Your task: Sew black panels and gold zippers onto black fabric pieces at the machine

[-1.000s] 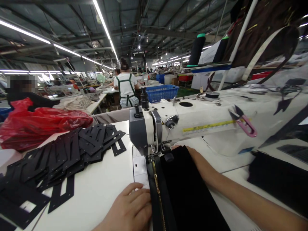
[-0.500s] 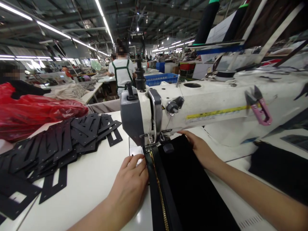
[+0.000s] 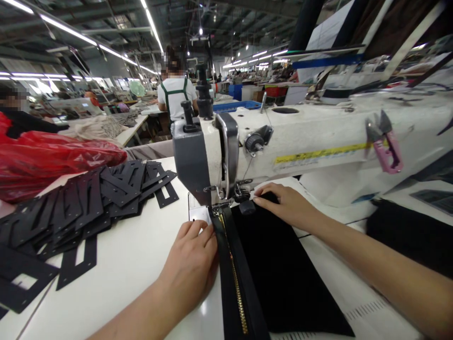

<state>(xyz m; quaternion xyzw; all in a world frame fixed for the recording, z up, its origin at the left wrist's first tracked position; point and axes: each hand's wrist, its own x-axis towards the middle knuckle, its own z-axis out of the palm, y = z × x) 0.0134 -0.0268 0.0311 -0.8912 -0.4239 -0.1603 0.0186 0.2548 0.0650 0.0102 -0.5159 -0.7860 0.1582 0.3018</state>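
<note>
A black fabric panel (image 3: 283,274) with a gold zipper (image 3: 235,278) along its left edge lies under the head of a white sewing machine (image 3: 304,141). My left hand (image 3: 191,264) rests flat on the table, its fingertips pressed against the zipper tape's left edge just in front of the presser foot (image 3: 221,208). My right hand (image 3: 286,205) lies flat on the far end of the panel, right of the needle, fingers stretched out. Neither hand grips anything.
A heap of black cut-out pieces (image 3: 85,208) covers the table's left side, with a red plastic bag (image 3: 49,160) behind it. Pink thread snips (image 3: 387,146) sit on the machine arm. More black fabric (image 3: 410,245) lies at right. A person in a white shirt (image 3: 177,99) sits ahead.
My left hand slid forward along the zipper toward the presser foot. My right hand shifted left on the panel, closer to the needle. The camera moved nearer the machine.
</note>
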